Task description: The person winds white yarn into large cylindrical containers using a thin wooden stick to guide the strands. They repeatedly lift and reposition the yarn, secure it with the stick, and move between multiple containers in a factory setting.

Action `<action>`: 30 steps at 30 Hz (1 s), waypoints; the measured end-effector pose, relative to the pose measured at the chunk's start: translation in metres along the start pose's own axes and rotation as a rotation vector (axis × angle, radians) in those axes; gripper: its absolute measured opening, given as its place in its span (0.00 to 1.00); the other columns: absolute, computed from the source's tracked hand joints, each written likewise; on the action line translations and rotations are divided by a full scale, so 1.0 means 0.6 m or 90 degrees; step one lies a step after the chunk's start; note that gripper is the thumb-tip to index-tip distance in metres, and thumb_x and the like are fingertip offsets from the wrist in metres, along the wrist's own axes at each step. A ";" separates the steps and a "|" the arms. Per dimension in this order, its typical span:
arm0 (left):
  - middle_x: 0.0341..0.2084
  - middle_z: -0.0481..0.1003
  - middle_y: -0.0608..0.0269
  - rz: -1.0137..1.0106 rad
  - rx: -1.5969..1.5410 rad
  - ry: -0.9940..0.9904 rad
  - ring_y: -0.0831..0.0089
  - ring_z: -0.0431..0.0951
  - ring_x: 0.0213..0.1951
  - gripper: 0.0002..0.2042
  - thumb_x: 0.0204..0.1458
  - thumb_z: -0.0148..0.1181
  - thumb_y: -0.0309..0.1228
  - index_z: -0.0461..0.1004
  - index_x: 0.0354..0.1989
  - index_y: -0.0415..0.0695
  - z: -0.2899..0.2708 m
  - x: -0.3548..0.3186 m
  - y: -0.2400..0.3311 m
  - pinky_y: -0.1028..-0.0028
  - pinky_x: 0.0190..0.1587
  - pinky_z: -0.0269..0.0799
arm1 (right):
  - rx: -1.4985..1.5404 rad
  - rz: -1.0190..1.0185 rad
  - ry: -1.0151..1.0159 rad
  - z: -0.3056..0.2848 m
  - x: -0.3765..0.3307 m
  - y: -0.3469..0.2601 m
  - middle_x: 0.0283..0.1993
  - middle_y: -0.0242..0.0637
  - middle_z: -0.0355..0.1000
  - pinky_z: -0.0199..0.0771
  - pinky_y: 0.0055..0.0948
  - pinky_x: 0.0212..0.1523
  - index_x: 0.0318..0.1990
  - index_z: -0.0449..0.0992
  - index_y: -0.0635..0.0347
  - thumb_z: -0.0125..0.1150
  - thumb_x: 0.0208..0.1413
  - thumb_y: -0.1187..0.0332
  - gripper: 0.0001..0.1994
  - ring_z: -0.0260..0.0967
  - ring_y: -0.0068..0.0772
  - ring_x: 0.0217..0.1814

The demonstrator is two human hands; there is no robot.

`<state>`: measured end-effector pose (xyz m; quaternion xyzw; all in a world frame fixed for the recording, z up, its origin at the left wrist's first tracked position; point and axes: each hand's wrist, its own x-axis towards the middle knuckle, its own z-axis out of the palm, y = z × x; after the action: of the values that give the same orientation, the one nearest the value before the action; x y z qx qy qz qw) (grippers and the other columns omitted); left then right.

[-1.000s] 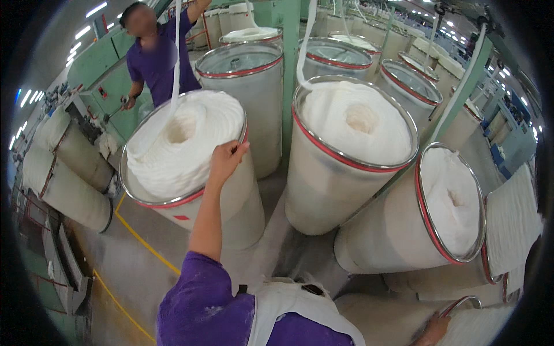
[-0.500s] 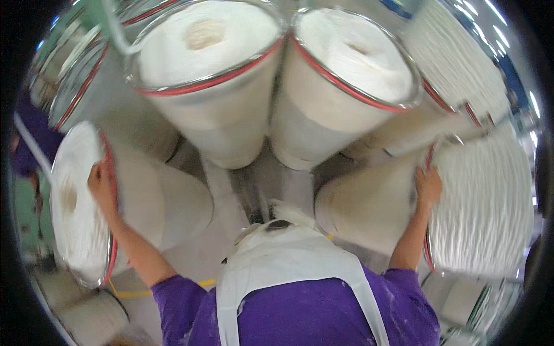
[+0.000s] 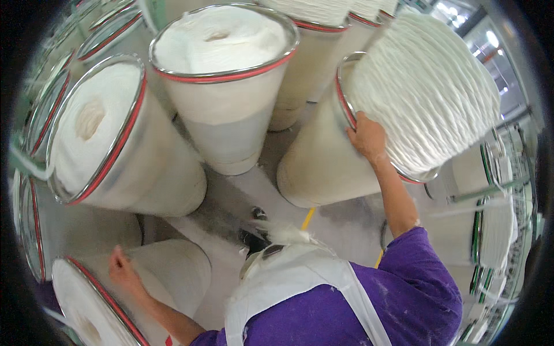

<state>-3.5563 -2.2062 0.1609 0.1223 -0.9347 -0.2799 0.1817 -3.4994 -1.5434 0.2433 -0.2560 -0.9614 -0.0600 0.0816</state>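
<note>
My right hand [image 3: 368, 138] grips the metal-and-red rim of a tall whitish can [image 3: 323, 155] on the right. That can is heaped high with ribbed white sliver [image 3: 427, 92], which bulges over the rim. At the lower left, my left hand [image 3: 122, 270] is off the rim, over the side of another can [image 3: 167, 271]. Its fingers are loosely apart, somewhat blurred, with nothing visible in them. White coiled fibre [image 3: 75, 300] fills this left can, which leans in the view and is cut off by the lower edge.
Two more filled cans stand ahead, one at the left [image 3: 144, 161] and one at centre [image 3: 225, 109]. Further cans crowd the far left and the back. Green-rimmed cans [image 3: 479, 230] line the right side. Yellow lines [image 3: 309, 218] mark the grey floor [image 3: 236, 202].
My left hand has come off the left can's rim. The view has turned, shifting the left can lower and the right can upward and inward. My right hand keeps its grip.
</note>
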 end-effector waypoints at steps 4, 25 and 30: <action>0.15 0.59 0.68 0.164 -0.225 -0.157 0.78 0.57 0.21 0.13 0.57 0.60 0.33 0.71 0.24 0.38 0.161 -0.034 0.117 0.75 0.24 0.57 | 0.005 -0.058 -0.011 -0.008 -0.076 -0.009 0.27 0.50 0.74 0.73 0.46 0.33 0.38 0.67 0.64 0.63 0.50 0.59 0.18 0.75 0.52 0.31; 0.57 0.68 0.48 0.979 -0.605 0.122 0.52 0.69 0.56 0.31 0.53 0.60 0.47 0.64 0.60 0.39 0.026 -0.369 1.057 0.58 0.60 0.60 | 0.217 -0.272 0.628 -0.478 -0.287 0.412 0.54 0.44 0.73 0.70 0.37 0.54 0.53 0.75 0.54 0.61 0.56 0.54 0.20 0.70 0.43 0.57; 0.32 0.74 0.50 0.902 -0.418 -0.106 0.51 0.72 0.39 0.26 0.54 0.59 0.48 0.71 0.51 0.37 0.071 -0.419 1.064 0.55 0.55 0.63 | 0.376 -0.081 0.121 -0.428 -0.219 0.485 0.70 0.46 0.55 0.48 0.44 0.71 0.66 0.62 0.51 0.39 0.60 0.35 0.36 0.51 0.48 0.71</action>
<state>-3.4272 -1.5836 0.4219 -0.5843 -0.6702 -0.3673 0.2729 -3.2086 -1.3963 0.4917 -0.1540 -0.9394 0.1932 0.2378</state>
